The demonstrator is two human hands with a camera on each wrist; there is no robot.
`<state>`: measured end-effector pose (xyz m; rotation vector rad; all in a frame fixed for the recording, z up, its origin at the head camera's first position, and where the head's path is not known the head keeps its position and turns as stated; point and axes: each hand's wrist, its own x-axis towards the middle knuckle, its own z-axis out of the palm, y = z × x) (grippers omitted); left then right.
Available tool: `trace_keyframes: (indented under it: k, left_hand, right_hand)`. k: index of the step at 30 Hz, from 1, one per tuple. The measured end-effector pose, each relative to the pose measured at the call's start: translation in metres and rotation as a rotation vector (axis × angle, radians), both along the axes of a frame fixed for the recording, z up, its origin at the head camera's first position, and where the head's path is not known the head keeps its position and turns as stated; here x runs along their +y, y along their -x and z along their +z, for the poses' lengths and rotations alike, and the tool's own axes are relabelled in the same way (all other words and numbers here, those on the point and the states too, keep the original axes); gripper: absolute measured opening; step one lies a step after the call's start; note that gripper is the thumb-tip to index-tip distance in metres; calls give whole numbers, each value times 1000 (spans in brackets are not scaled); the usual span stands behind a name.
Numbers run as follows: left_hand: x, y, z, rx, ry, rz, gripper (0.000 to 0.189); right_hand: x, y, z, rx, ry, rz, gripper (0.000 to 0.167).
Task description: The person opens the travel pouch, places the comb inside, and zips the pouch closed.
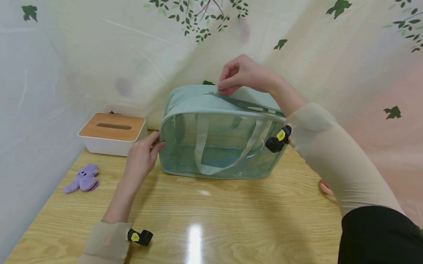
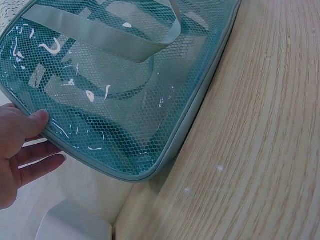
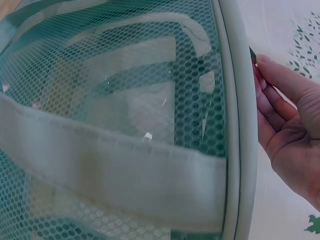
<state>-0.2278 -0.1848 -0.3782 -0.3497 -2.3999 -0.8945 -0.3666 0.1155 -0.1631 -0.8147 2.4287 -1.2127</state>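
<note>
A pale green bag with a clear front panel, mesh and a fabric strap handle stands upright on the table. My left hand holds its left side edge; in the left wrist view the thumb lies on the front and the other fingers are at the side. Over the top of the bag, my right hand pinches the zipper pull, which the fingers mostly hide. The zipper gapes from there toward the right end. In the right wrist view a dark tip of the zipper pull shows at the thumb.
Left of the bag stands a white tissue box with a wooden lid. A purple plush toy lies in front of it. An orange-pink object is partly hidden behind my right forearm. A leaf-patterned curtain hangs behind the table.
</note>
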Motion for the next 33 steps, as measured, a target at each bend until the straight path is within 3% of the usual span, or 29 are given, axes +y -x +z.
trace_keyframes:
  k: [12, 33]
  left_hand:
    - [-2, 2, 0, -4, 2, 0, 14]
    - [-1, 4, -1, -12, 2, -4, 14]
  right_hand:
    - [9, 2, -4, -86, 25, -87, 10]
    - [30, 1, -3, -82, -26, -124, 25]
